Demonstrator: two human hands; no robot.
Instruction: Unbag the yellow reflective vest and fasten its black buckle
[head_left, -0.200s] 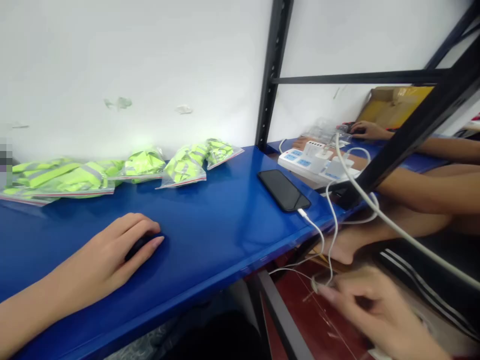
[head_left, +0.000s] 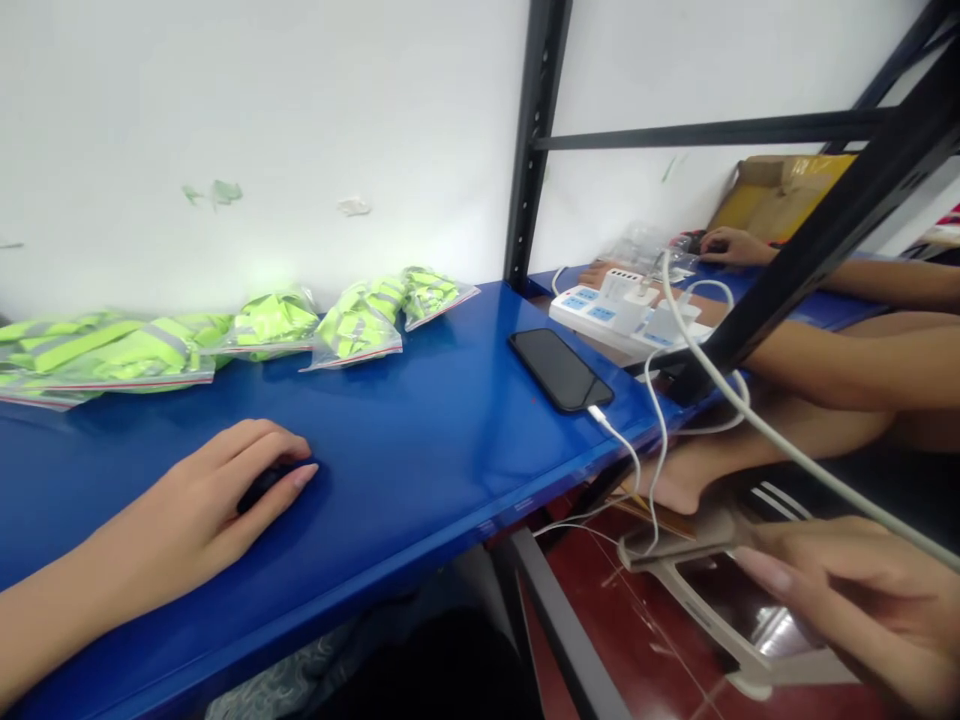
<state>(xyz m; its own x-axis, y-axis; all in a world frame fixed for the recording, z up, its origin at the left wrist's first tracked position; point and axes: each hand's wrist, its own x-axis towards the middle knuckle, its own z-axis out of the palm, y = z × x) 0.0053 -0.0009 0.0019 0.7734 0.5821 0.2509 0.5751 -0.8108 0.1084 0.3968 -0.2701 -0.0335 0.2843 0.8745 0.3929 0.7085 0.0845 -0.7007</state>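
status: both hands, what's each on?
Left hand cupped over dark mouse. Right hand holds white-cased phone, cable plugged in. Black phone on shelf.

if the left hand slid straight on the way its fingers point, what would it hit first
Probably nothing soon. The left hand rests over a small dark object on the blue shelf, fingers pointing right and slightly away. That line crosses bare blue surface; the black phone lies roughly that way, though depth is unclear.

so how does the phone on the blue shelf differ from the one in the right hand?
The phone on the shelf lies flat and untouched; the held phone is gripped by the right hand below the shelf edge. The phone on the shelf looks all black; the held phone sits in a pale case. Both have dark screens and a white cable at one end.
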